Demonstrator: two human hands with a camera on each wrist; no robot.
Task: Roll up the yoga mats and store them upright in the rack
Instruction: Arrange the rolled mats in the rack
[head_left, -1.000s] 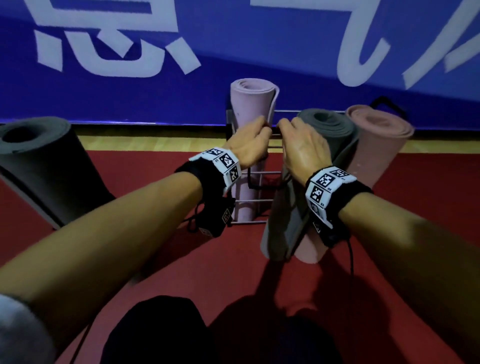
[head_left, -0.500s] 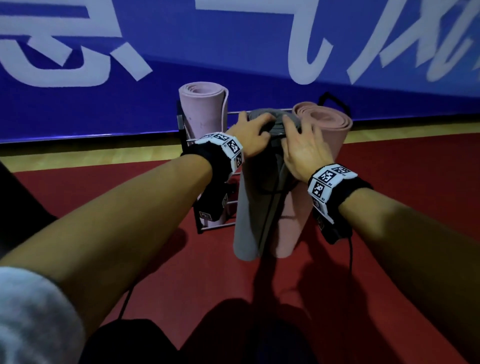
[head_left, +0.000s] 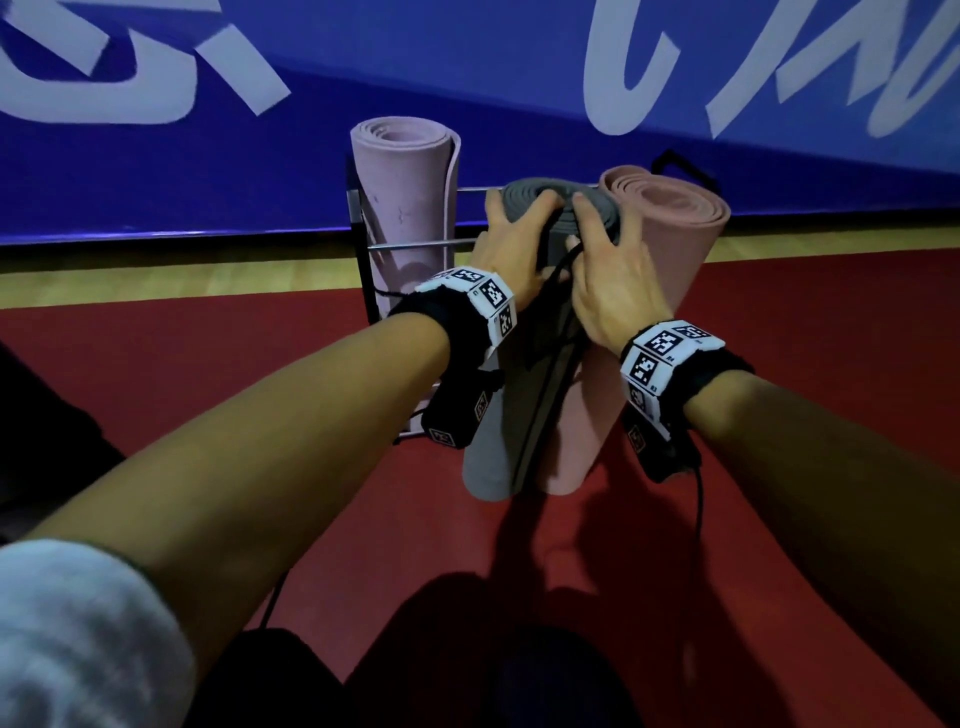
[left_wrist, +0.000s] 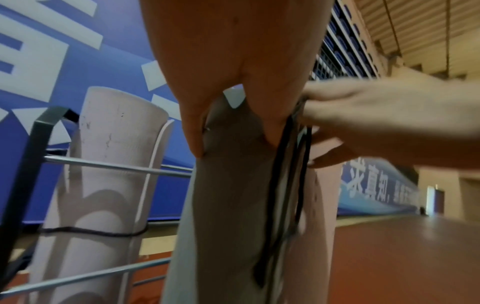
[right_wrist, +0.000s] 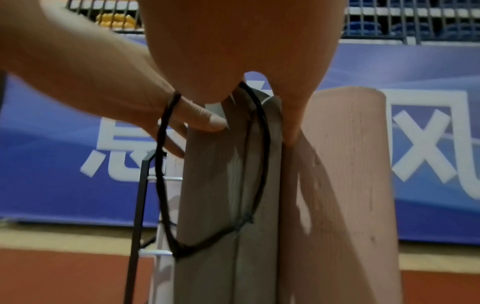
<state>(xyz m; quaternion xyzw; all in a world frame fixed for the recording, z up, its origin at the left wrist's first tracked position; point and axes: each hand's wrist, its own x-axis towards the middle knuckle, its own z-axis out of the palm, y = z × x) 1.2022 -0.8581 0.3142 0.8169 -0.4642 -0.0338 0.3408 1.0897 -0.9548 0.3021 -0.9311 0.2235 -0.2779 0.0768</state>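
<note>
A grey rolled mat stands upright on the red floor, in front of the rack's right end. My left hand grips its top from the left and my right hand grips it from the right. A black elastic cord hangs between the hands; it loops over the thumb of the left hand and down the grey mat as a loose loop of cord. A lilac rolled mat stands in the wire rack. A pink rolled mat stands touching the grey one's right side.
A blue banner wall runs close behind the rack. A strip of wooden floor lies between the wall and the red floor. A dark shape sits at the far left edge.
Both hands have moved right, from the rack rail beside the lilac mat onto the top of the grey mat. The black cord now hangs between them.
</note>
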